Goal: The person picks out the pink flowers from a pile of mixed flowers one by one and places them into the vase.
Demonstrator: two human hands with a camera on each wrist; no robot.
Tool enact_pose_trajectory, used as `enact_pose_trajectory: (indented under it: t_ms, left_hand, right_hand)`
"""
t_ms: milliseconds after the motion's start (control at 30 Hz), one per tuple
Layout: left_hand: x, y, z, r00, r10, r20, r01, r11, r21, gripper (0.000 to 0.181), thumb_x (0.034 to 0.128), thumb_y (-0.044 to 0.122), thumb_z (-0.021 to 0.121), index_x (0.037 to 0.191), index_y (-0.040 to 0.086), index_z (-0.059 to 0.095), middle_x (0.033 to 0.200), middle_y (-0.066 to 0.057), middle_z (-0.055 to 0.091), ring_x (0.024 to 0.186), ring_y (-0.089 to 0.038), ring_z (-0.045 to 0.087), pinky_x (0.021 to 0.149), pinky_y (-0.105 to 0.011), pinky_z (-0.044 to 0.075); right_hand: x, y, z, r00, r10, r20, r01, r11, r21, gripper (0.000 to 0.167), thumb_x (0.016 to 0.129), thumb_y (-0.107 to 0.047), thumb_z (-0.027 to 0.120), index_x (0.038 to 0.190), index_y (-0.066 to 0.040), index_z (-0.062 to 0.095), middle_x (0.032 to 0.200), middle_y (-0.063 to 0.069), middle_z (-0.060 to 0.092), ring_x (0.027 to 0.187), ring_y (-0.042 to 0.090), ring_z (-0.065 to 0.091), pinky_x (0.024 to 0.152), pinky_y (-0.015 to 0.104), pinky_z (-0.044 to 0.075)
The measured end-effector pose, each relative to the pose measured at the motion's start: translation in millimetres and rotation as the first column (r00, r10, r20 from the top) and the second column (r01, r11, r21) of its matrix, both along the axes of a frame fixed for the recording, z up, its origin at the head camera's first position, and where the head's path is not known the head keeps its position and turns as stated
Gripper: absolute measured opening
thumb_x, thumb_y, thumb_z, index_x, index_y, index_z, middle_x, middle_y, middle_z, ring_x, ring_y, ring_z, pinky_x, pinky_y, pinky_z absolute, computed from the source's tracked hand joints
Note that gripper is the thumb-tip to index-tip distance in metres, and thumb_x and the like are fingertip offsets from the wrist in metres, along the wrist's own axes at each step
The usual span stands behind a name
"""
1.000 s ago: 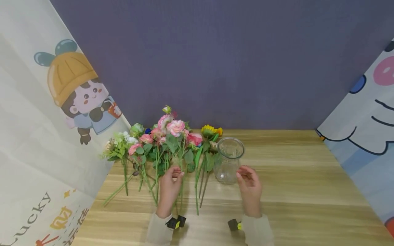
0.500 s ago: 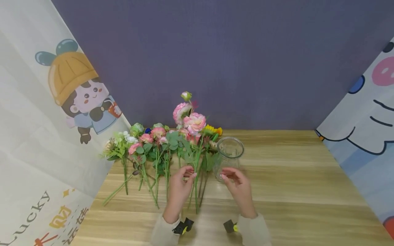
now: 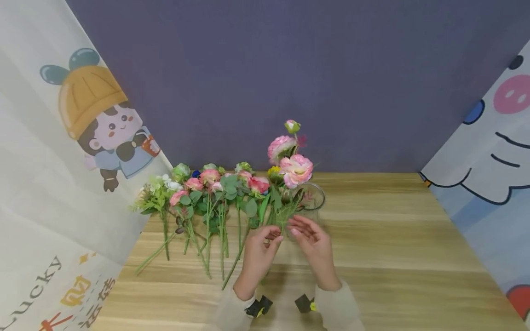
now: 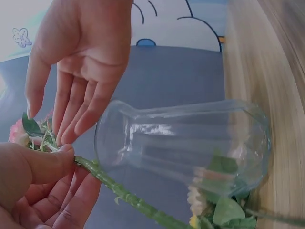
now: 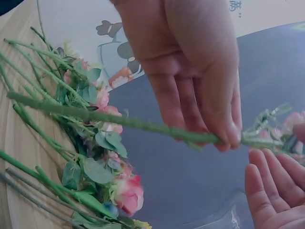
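Observation:
My left hand (image 3: 257, 255) pinches the green stem (image 4: 133, 202) of a pink-and-white flower spray (image 3: 296, 170) between thumb and fingers, holding it up off the table. Two large blooms and a bud top the spray. Close on the right, my right hand (image 3: 312, 246) has its fingers fairly straight near the stem's leafy part; in the right wrist view its palm faces the stem, and whether its thumb touches the spray is unclear. Behind the hands stands a clear glass vase (image 4: 181, 138), partly hidden by spray and hands in the head view.
Several flower stems with pink, white and green heads, such as a deep pink flower (image 5: 127, 193), lie side by side left of the vase. A yellow flower (image 3: 274, 171) lies behind the spray. The wooden table (image 3: 385, 248) meets a dark backdrop (image 3: 265, 82) at the back.
My left hand has lifted the pink spray from the row and carried it right, in front of the vase. My right hand has moved left from beside the vase towards the stem.

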State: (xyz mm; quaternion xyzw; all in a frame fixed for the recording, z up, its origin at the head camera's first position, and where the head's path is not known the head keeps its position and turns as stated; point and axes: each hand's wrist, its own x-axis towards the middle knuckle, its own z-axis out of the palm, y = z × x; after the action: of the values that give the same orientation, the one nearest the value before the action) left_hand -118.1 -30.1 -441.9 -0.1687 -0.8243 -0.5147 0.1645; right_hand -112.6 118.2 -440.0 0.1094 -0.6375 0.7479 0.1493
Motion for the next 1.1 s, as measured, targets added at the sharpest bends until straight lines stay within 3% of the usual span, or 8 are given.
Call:
enact_pose_trajectory:
  t_ms: [267, 600, 867, 1100]
  left_hand:
    - [0.1, 11.1, 2.4, 0.999, -0.011, -0.037, 0.012, 0.999, 0.03, 0.012, 0.0825, 0.004, 0.071, 0.095, 0.003, 0.068, 0.088, -0.007, 0.068, 0.074, -0.018, 0.066, 0.059, -0.021, 0.053]
    - [1.5, 17.8, 1.8, 0.999, -0.018, -0.029, 0.019, 0.999, 0.034, 0.009, 0.0846, 0.01, 0.07, 0.093, 0.007, 0.07, 0.09, -0.004, 0.069, 0.075, -0.014, 0.065, 0.06, -0.019, 0.052]
    - [0.9, 21.0, 0.9, 0.995, -0.013, -0.097, 0.014, 1.0, 0.015, 0.007, 0.0817, 0.009, 0.073, 0.089, 0.007, 0.071, 0.085, -0.003, 0.069, 0.072, -0.013, 0.065, 0.059, -0.016, 0.051]
    - [-2.5, 20.8, -2.8, 0.985, -0.031, -0.169, 0.034, 0.999, 0.017, 0.007, 0.0809, 0.011, 0.073, 0.087, 0.008, 0.072, 0.082, -0.002, 0.068, 0.071, -0.011, 0.065, 0.06, -0.013, 0.051]
  right_hand:
    - [-1.3, -1, 4.1, 0.993, -0.083, 0.083, 0.084, 0.996, -0.011, 0.032, 0.083, 0.006, 0.066, 0.113, 0.013, 0.057, 0.102, 0.002, 0.067, 0.092, 0.01, 0.065, 0.082, 0.023, 0.052]
    - [-0.5, -2, 3.1, 0.967, -0.175, 0.185, 0.171, 0.985, 0.037, 0.026, 0.078, 0.005, 0.071, 0.103, 0.012, 0.063, 0.085, -0.006, 0.068, 0.081, 0.01, 0.065, 0.073, 0.02, 0.053]
    - [2.1, -3, 4.1, 0.957, -0.217, 0.194, 0.211, 0.976, 0.053, 0.027, 0.077, 0.005, 0.073, 0.101, 0.011, 0.063, 0.087, 0.004, 0.068, 0.08, 0.011, 0.065, 0.074, 0.022, 0.054]
    - [2.1, -2, 4.3, 0.952, -0.264, 0.153, 0.257, 0.964, 0.063, 0.02, 0.077, 0.008, 0.072, 0.095, 0.013, 0.064, 0.083, 0.004, 0.068, 0.076, 0.008, 0.065, 0.069, 0.021, 0.054]
